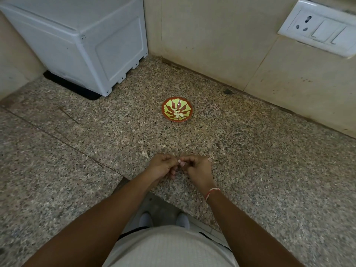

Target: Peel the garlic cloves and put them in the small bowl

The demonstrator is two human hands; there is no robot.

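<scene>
Counter (250, 151): one speckled granite slab carries everything; both hands work low over its near edge.

Appliance (77, 45): one white box stands far beyond the left hand, against the wall.

Socket plate (317, 27): one, on the wall far up and to the right of the right hand.

Bowl (177, 109): one small red-and-yellow dish sits well ahead of the hands, apart from both. It looks rigid and glazed, probably light enough to skid if knocked. A few pale peeled pieces lie at its bottom; the number cannot be made out.

Left hand (160, 165): fingers curled inward, tips meeting those of the right hand, apparently steadying the clove.

Right hand (196, 166): fingers curled likewise, pinching at the same spot; a red-and-white thread circles the wrist.

Clove (181, 163): one small pale piece shows between the fingertips of the two hands, mostly hidden. Judged firm and light, smooth once bared and apt to slip, so a pinch at the ends would suit; its skin is likely papery and brittle.

Peel (145, 152): one pale scrap lies on the counter just beyond and left of the left hand; tiny flecks near the right hand are too small to tell.
</scene>
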